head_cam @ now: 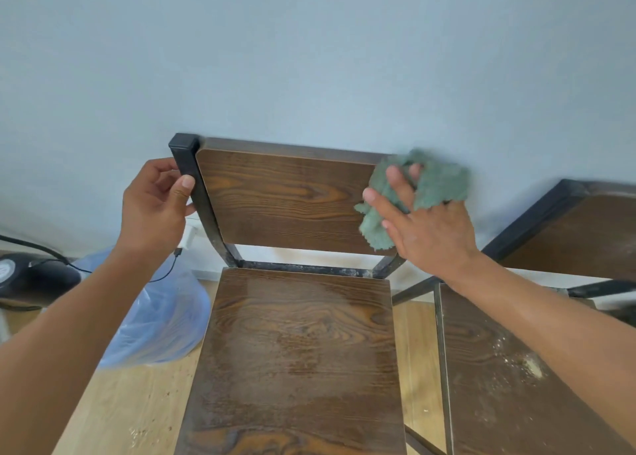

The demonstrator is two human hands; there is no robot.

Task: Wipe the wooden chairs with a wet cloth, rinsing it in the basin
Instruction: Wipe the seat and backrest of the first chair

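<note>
Your near chair (296,344) is dark-stained wood with bold swirling grain, set in a square black metal frame; its flat seat shows a dull, streaky sheen. The backrest (285,200) is a rectangular wooden panel with rounded corners, standing against a smooth pale grey-blue wall (309,59).

Your left hand (155,207) sits at the backrest's left edge, fingers curled behind the black metal post (198,196) and thumb pressed on its front face, so it grips the post. Your right hand (423,227) lies at the backrest's right edge, palm toward the panel, fingers spread and extended, pressing the cloth (430,186) flat against the wood. That cloth is green, fuzzy and crumpled, bulging out above and left of your fingers and overlapping the backrest's upper right corner.

Right of the backrest, a second chair (499,385) of the same wood and metal stands just beside the first, its seat speckled with pale crumbs and dust. Left of and below the backrest, a translucent blue plastic bag (161,324) rests on the light wooden floor (120,413), with a black device (31,275) and cable further left
</note>
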